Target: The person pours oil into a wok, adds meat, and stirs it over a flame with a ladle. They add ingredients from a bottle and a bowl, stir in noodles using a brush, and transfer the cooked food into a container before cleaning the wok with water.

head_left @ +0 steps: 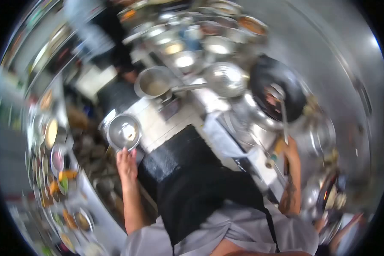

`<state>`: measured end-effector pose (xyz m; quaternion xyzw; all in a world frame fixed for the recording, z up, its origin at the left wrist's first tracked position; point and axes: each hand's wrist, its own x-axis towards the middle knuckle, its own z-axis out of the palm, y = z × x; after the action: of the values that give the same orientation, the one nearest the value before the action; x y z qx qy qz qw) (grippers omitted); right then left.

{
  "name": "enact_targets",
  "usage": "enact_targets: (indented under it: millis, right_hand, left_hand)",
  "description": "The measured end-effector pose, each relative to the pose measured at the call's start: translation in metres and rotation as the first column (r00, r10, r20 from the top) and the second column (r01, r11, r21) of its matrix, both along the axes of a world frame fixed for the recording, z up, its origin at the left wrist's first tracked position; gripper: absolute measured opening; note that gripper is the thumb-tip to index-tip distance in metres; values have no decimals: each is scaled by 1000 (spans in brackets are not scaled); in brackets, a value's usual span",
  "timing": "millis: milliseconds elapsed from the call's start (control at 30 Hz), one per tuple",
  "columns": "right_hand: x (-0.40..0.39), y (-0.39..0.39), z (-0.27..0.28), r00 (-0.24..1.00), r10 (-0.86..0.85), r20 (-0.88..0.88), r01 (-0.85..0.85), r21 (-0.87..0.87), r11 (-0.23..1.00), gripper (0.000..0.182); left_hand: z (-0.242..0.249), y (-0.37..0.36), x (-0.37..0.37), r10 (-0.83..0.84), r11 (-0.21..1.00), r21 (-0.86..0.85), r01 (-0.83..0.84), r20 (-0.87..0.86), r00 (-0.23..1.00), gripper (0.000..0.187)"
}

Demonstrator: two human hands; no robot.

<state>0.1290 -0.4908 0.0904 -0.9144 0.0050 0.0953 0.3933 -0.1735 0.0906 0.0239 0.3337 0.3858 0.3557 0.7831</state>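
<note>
My left hand (pixel 126 163) grips the near rim of a small steel bowl (pixel 124 131) at the edge of the steel counter (pixel 158 123). The bowl looks nearly empty. On the other side, my right hand (pixel 284 147) holds the long handle of a ladle (pixel 283 116) whose head reaches into a black wok (pixel 277 87) with some food in it. My black apron (pixel 196 183) and grey shirt fill the lower middle of the blurred view.
A steel saucepan (pixel 153 82) and a round steel strainer (pixel 226 79) lie on the counter beyond the bowl. Several steel tubs of ingredients (pixel 200 36) stand farther back. Small dishes of food (pixel 57 170) line a shelf on the left. A steel wall (pixel 341 64) curves behind the wok.
</note>
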Motion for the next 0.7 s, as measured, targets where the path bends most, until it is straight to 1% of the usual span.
enact_targets:
  millis: [33,67,100,133,167,200,233,267,300,333,367,400,433,500,533,567,600,633,667,700]
  right_hand:
    - [1,3,-2,998,42,-47,-40,44,998,29]
    - [1,0,-9,980,-27,-197,55,137,989,32]
    - [-8,25,15,987,3,-160,-5,-16,1000,37]
    - [15,-11,-27,998,-25,62,36,-197,980,40]
    - [61,-56,-63,991,39,-130,-52,-99,994,45]
    - [55,-40,-49,988,142,61,-131,-149,980,41]
    - [48,-25,-32,1000,4,11,-2,-152,988,30]
    - [57,-25,-39,1000,-7,-25,4,-121,993,25]
    - [66,-40,-46,998,-29,-60,23,-93,995,20]
    - [79,-49,-53,998,-3,-64,-3,-94,996,20]
    - [80,-48,-54,997,-17,-69,14,-43,999,19]
    - [84,-48,-57,996,-37,-78,38,7,999,18]
    - [85,-46,-54,996,-29,-79,30,7,1000,18]
    - [79,-43,-43,994,32,-103,-41,-88,995,17]
    - [77,-44,-43,994,25,-106,-34,-92,995,17]
    - [75,-43,-44,994,25,-108,-36,-94,995,17]
    - [71,-43,-43,994,28,-109,-38,-95,995,17]
    - [69,-41,-43,993,33,-111,-43,-93,995,17]
    - [68,-38,-44,993,40,-114,-51,-91,995,17]
    - [67,-34,-47,992,50,-118,-61,-88,994,17]
  left_hand:
    - [-2,5,-29,87,996,-14,-87,20,996,15]
    - [-5,6,-53,158,987,-48,-156,39,987,15]
    - [-9,8,-75,236,970,-79,-231,60,970,14]
    - [-20,8,-97,311,947,-107,-303,69,948,14]
    - [-23,10,-119,371,924,-135,-358,84,925,14]
    - [-18,9,-133,450,887,-143,-439,59,891,14]
    - [-13,12,-148,507,855,-153,-496,39,861,14]
    - [-15,19,-166,550,828,-150,-540,33,835,14]
    - [-20,26,-182,615,781,-142,-608,4,789,13]
    - [-21,34,-195,667,737,-131,-663,-22,745,13]
    - [-20,43,-215,682,725,-153,-671,26,731,8]
    - [-23,53,-232,721,691,-136,-710,57,690,8]
    - [-29,62,-249,755,655,-120,-746,90,649,10]
    - [-33,78,-282,802,596,-92,-798,117,585,17]
    - [-21,79,-293,824,564,-85,-821,122,553,19]
    - [-18,81,-308,880,476,-134,-869,70,471,20]
    - [-21,75,-327,888,454,-33,-890,93,450,22]
    - [-23,67,-347,913,395,-17,-919,114,391,22]
    - [-20,59,-367,953,296,-18,-955,80,293,22]
    - [-3,42,-378,969,244,4,-970,40,244,24]
